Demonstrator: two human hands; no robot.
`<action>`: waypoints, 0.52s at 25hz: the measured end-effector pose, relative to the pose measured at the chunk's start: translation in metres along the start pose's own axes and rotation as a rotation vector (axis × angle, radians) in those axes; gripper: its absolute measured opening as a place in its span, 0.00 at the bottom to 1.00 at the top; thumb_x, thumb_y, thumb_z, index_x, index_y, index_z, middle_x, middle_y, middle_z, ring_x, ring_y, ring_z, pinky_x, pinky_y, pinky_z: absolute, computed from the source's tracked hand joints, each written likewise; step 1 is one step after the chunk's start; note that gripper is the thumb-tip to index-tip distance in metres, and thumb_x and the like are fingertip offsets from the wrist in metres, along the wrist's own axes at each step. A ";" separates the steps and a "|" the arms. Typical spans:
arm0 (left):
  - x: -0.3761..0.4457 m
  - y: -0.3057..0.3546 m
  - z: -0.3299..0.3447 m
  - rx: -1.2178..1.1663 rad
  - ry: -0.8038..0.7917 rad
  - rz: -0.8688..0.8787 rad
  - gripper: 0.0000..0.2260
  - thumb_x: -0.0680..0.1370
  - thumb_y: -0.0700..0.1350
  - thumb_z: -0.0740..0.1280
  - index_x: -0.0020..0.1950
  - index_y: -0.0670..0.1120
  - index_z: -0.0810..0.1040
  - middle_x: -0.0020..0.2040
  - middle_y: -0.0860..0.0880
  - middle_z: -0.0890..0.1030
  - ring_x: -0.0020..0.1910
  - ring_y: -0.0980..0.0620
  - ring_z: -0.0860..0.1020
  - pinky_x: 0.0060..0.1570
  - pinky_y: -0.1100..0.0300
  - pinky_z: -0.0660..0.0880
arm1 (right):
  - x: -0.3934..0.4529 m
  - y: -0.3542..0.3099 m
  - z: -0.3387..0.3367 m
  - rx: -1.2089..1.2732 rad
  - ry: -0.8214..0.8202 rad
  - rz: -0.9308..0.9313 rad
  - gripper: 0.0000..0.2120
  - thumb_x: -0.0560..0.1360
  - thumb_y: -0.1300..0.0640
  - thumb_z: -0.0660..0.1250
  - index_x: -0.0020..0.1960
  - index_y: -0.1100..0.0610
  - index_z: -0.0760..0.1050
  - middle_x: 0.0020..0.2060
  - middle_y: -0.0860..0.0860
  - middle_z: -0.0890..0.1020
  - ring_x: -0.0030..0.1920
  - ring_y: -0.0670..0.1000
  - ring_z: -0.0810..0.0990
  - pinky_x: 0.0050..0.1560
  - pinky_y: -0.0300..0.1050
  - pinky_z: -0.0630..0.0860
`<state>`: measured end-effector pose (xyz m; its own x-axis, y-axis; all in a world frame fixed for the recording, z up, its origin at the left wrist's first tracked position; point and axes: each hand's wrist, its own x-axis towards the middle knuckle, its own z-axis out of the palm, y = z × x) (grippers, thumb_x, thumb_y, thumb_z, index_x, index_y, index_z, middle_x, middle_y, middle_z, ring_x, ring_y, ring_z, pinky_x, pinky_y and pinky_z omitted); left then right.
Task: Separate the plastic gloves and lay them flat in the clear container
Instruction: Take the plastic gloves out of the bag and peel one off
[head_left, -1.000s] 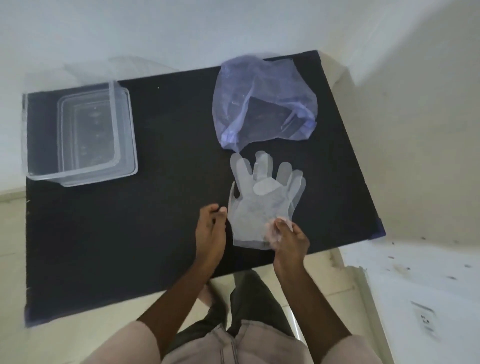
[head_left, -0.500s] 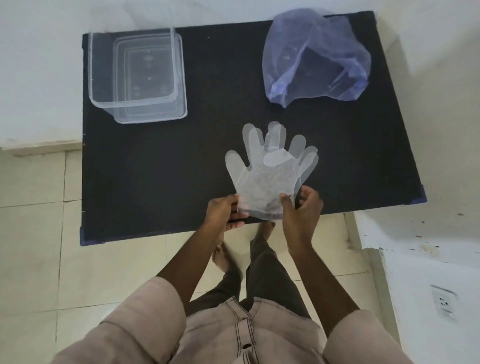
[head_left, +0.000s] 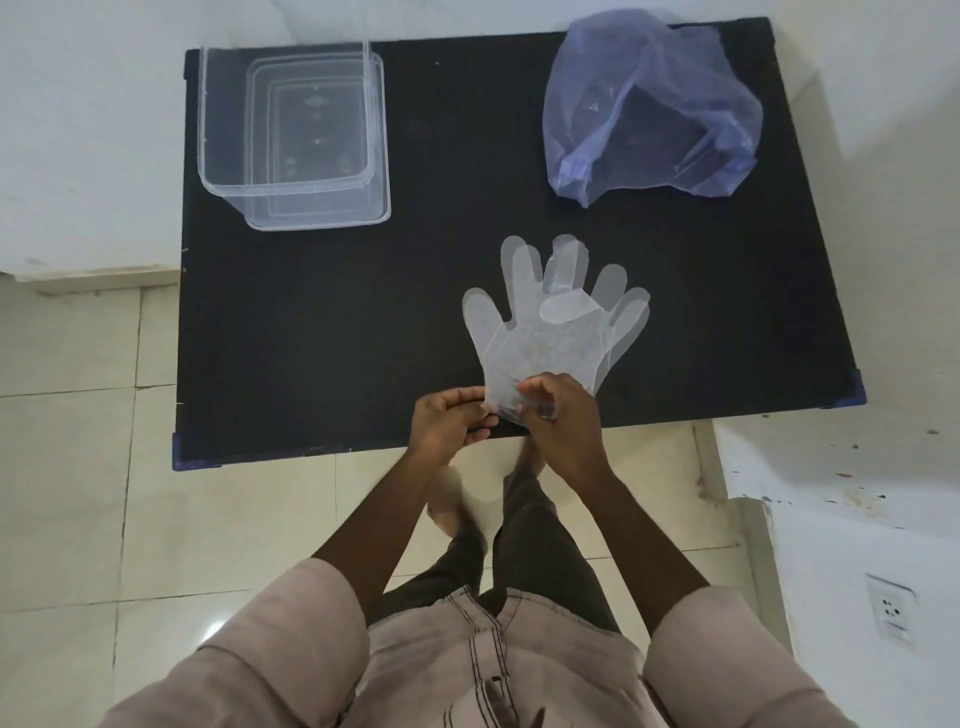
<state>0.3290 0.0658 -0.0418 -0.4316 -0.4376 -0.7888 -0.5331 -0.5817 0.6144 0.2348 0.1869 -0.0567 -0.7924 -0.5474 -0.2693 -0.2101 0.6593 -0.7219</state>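
Observation:
A stack of thin see-through plastic gloves (head_left: 550, 325) lies near the front of the black table (head_left: 363, 312), fingers pointing away from me. My left hand (head_left: 449, 418) pinches the cuff edge from the left. My right hand (head_left: 563, 418) pinches the same cuff from the right, fingers curled over it. The two hands almost touch. The clear container (head_left: 291, 135) stands at the table's far left with nothing visible inside; it seems to rest on a clear lid.
A crumpled pale blue plastic bag (head_left: 649, 104) sits at the far right of the table. The table's front edge runs just under my hands. Tiled floor lies to the left and below, a white wall with a socket (head_left: 891, 610) to the right.
The view has shifted, so the table sits higher and more centred in frame. My hands have closed in on the glove cuff from both sides and now grip it close together.

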 end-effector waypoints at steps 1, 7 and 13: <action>0.001 -0.001 -0.001 0.000 0.005 0.011 0.11 0.77 0.35 0.68 0.59 0.37 0.80 0.51 0.41 0.84 0.44 0.49 0.83 0.54 0.51 0.81 | 0.001 -0.002 -0.001 -0.002 -0.011 -0.010 0.11 0.74 0.54 0.70 0.54 0.58 0.78 0.53 0.54 0.82 0.49 0.45 0.76 0.59 0.42 0.75; 0.003 -0.002 -0.001 -0.006 -0.061 0.137 0.17 0.77 0.37 0.69 0.66 0.44 0.75 0.49 0.48 0.85 0.48 0.53 0.84 0.53 0.56 0.81 | 0.009 -0.013 -0.003 -0.003 -0.156 -0.047 0.16 0.74 0.51 0.70 0.57 0.58 0.78 0.54 0.54 0.83 0.48 0.44 0.78 0.57 0.39 0.75; 0.006 0.003 0.000 0.161 -0.075 0.281 0.25 0.77 0.38 0.69 0.72 0.49 0.68 0.54 0.47 0.85 0.55 0.52 0.83 0.60 0.53 0.78 | 0.014 -0.024 -0.001 -0.034 -0.162 -0.040 0.14 0.75 0.47 0.68 0.52 0.58 0.80 0.47 0.54 0.85 0.42 0.46 0.79 0.51 0.36 0.73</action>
<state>0.3248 0.0621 -0.0446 -0.6270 -0.5107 -0.5882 -0.4910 -0.3272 0.8074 0.2280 0.1639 -0.0423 -0.6808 -0.6475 -0.3423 -0.2610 0.6512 -0.7127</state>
